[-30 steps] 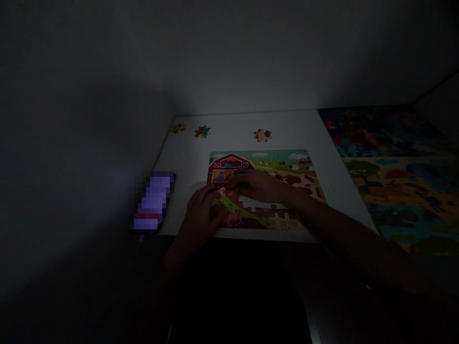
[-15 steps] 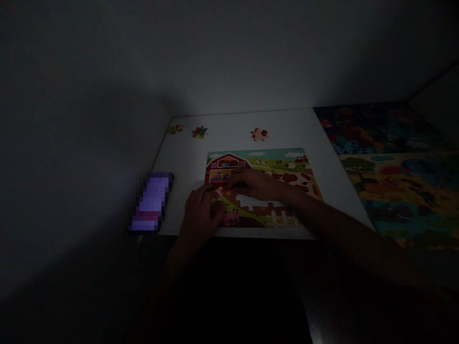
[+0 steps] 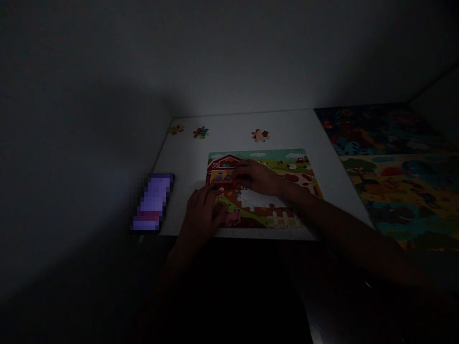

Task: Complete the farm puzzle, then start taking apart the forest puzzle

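A farm-scene jigsaw puzzle (image 3: 251,222) lies on the white table, with a jagged white gap (image 3: 258,199) in its middle. Over its left edge rests my left hand (image 3: 202,210), open, fingers extended and lightly bent, fingertips just below the barn picture (image 3: 222,177). My right hand (image 3: 258,177) reaches in from the right and lies on the puzzle above the gap. Its bent fingers touch the barn's right side, thumb apart below them; no loose piece shows in it. Its palm and wrist hide part of the cow picture (image 3: 299,178).
Three loose puzzle pieces lie along the table's far side: a green one (image 3: 177,129), a multicoloured one (image 3: 201,133) and a pink-brown one (image 3: 260,135). A phone (image 3: 152,203) with a blurred screen lies at the left edge. Colourful picture sheets (image 3: 387,191) spread to the right. The room is dark.
My right hand has shifted slightly up and to the right, uncovering more of the barn and the white gap. My left hand has stayed nearly in place. The view has moved a little.
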A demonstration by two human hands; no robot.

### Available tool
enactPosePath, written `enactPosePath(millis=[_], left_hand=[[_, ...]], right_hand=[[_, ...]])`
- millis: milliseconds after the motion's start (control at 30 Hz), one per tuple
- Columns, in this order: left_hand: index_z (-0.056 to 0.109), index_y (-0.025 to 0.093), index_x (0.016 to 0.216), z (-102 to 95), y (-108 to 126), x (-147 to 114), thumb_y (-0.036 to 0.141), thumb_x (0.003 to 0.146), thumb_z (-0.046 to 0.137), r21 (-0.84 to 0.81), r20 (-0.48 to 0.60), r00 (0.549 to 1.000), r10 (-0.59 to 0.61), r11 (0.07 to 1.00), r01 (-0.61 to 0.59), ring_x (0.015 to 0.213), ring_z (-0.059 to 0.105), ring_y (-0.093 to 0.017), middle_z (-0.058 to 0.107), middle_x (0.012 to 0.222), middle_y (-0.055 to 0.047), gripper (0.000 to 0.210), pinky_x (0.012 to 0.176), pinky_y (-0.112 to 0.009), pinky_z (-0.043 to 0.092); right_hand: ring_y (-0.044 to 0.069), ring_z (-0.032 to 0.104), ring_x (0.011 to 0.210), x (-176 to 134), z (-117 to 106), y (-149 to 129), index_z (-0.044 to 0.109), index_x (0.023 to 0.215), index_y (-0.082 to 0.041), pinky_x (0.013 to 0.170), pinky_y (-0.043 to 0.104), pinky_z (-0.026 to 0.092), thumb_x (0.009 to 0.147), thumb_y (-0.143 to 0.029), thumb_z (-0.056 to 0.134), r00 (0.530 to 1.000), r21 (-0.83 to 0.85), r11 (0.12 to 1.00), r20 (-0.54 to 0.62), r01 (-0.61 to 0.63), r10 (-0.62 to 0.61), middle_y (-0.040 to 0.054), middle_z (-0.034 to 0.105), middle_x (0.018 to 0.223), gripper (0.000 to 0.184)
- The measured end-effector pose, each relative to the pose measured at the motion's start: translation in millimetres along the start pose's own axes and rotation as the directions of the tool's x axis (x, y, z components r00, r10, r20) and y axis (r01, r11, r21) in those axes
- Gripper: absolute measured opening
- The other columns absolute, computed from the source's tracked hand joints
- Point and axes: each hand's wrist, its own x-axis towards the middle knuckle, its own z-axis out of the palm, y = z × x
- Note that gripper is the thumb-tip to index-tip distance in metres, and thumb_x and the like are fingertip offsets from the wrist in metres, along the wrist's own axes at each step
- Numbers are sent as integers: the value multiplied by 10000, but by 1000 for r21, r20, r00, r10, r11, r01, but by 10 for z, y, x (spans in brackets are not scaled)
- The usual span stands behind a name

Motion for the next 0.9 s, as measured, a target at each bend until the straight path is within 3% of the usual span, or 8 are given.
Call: enactPosePath(millis=[200, 400, 600, 900], left_hand=[[495, 189, 1346, 52, 42, 59, 396, 954, 498, 7, 59, 997, 49, 999, -50, 1355, 433, -308, 487, 1447, -147, 443, 1131, -547, 334], [466, 205, 1388, 78, 60, 111, 422, 956, 503, 10, 72, 994, 79, 997, -80, 1384, 406, -293, 481, 1466, -126, 485, 1156, -534, 302], [476, 227, 1383, 74, 49, 104, 417, 955, 504, 13, 78, 994, 79, 997, -80, 1385, 413, -286, 487, 1472, -106, 469, 1161, -545, 293], [507, 210, 1361, 71, -6, 35, 328, 974, 450, 40, 77, 994, 79, 996, -82, 1391, 427, -258, 492, 1482, -111, 409, 1162, -557, 301]], right_hand=[[265, 560, 1223, -19, 21, 72, 712, 1077, -221, 1015, 489, 407, 914, -213, 596, 1000, -119, 993, 8, -16, 17, 103, 662, 1261, 199], [281, 500, 1327, -34, 10, 77, 615, 1286, -234, 1063, 504, 376, 938, -315, 596, 999, -171, 985, 15, -26, 29, 121, 503, 1482, 357], [275, 472, 1360, -34, -11, 81, 575, 1346, -235, 1083, 505, 371, 951, -299, 578, 995, -210, 976, 55, -65, 78, 127, 471, 1506, 399], [283, 475, 1356, -30, -36, 71, 588, 1333, -245, 1087, 511, 366, 956, -336, 573, 998, -204, 979, 56, -27, 39, 105, 453, 1523, 389]])
